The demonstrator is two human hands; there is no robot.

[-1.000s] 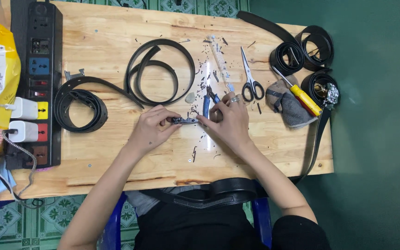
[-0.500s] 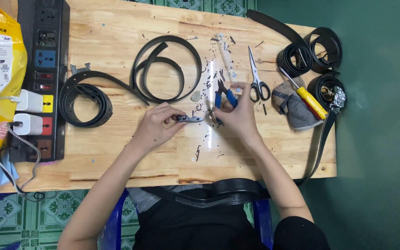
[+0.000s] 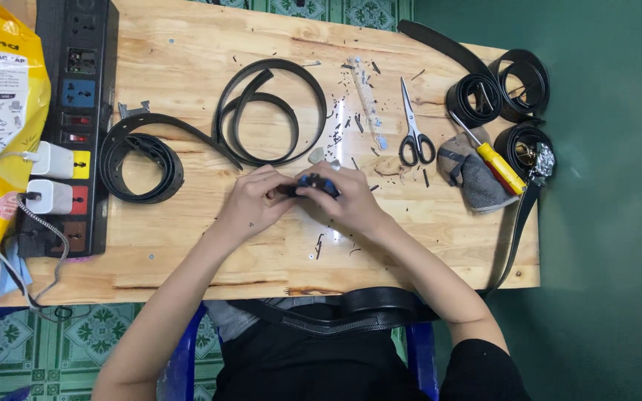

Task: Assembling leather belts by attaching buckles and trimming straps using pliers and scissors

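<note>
Both hands have moved closer together since a moment ago: the left hand and right hand pinch one small dark blue-handled tool between them (above the pale wooden counter).

A pale wooden table with visible grain and knots fills most of the view, its near edge running along six o'clock. Toward three o'clock the surface beyond the table is a plain dark green floor, evenly lit and without pattern. At seven o'clock, and again in a strip at twelve o'clock, green patterned floor tiles show. Blue chair legs stand below the table's near edge. The light is soft and even.
</note>
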